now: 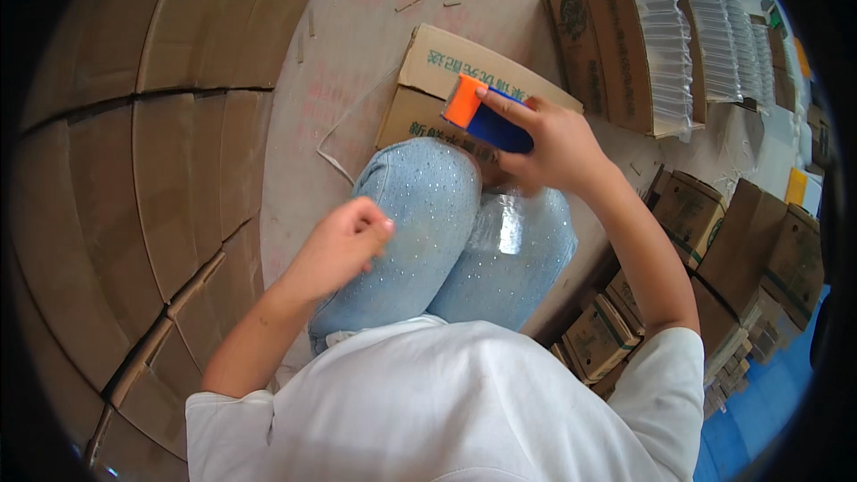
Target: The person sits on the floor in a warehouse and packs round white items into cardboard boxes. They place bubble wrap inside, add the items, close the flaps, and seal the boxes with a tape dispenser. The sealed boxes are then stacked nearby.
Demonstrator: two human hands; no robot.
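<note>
My right hand (559,144) grips a blue and orange packing tape dispenser (499,122), its index finger laid along the orange end. Under that hand a strip of clear packing tape (499,221) shines between my knees; where it starts is hidden. Beyond my knees a brown cardboard box (469,57) with green printing sits on the floor, its near part covered by my legs and the dispenser. Over my left thigh hovers my left hand (351,237), slightly blurred, with fingers curled in and nothing visible in them.
Large cardboard cartons (194,167) are stacked along my left. At the upper right stand open boxes (602,47) with clear plastic air-column liners (659,47). Smaller cartons (596,338) lie to my right. Cardboard scraps (410,4) and a white strap (328,154) litter the floor.
</note>
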